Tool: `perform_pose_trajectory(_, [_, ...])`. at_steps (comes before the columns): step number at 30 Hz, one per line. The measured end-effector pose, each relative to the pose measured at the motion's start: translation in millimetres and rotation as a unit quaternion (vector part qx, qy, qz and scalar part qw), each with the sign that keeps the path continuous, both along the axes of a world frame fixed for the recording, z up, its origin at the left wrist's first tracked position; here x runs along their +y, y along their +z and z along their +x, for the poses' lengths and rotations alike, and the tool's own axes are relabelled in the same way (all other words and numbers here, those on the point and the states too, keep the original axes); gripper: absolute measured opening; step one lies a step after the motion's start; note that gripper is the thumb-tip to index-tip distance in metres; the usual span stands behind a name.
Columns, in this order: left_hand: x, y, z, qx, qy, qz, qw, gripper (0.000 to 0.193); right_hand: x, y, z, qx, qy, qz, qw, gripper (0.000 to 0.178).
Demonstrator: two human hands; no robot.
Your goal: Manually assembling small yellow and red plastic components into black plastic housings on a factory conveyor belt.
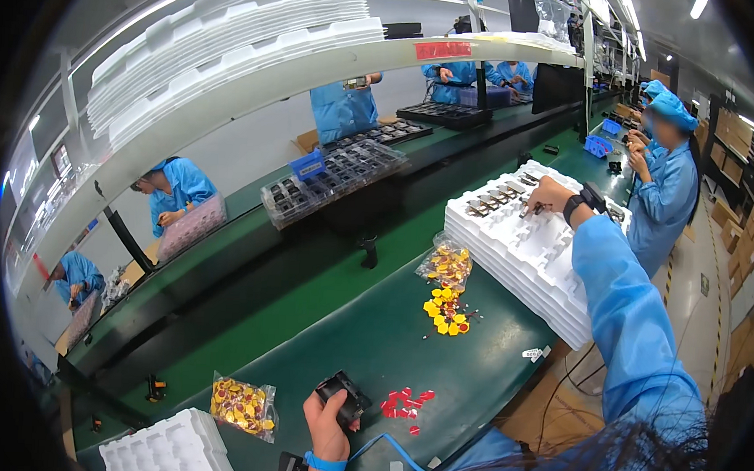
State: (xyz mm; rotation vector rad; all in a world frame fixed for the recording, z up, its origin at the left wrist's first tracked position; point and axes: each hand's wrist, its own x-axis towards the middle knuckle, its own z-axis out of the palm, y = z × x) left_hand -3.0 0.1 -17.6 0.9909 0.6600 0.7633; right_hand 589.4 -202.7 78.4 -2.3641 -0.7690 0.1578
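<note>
My left hand (pixel 327 431), with a blue band at its wrist, is closed round a small black boxy device (pixel 344 397) just above the green bench. My right arm stretches far out to the right. At its end my right hand (pixel 551 196) is bent down over the top of a stack of white moulded trays (pixel 510 271), fingers pinched together. A small dark piece seems to be at the fingertips, but I cannot make it out. Several brownish metal parts (pixel 494 198) lie in the tray's slots beside that hand.
Loose yellow pieces (pixel 450 314) lie by a bag of them (pixel 447 264); another bag (pixel 243 406) sits left. Red pieces (pixel 406 403) lie right of my left hand. More white trays (pixel 170 449) stand lower left. Beyond runs a green conveyor (pixel 307 296). A co-worker (pixel 670 181) is at the right.
</note>
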Motion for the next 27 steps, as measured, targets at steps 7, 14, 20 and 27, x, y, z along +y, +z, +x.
perform_pose_trajectory(7, [6,14,-13,0.028,0.021,0.041,0.999,0.016,40,30,-178,0.128,0.179,0.179,0.959,0.024])
perform_pose_trajectory(14, [8,14,-5,0.032,0.004,0.092,0.995,0.017,40,-5,-372,0.290,0.320,0.149,0.890,0.014])
perform_pose_trajectory(20, [10,-8,-6,0.113,0.054,0.205,0.971,0.020,114,-40,-412,0.150,0.431,0.215,0.863,0.021])
perform_pose_trajectory(27, [4,5,-8,0.202,0.093,0.324,0.920,0.020,144,-65,-427,0.120,0.488,0.203,0.840,0.020])
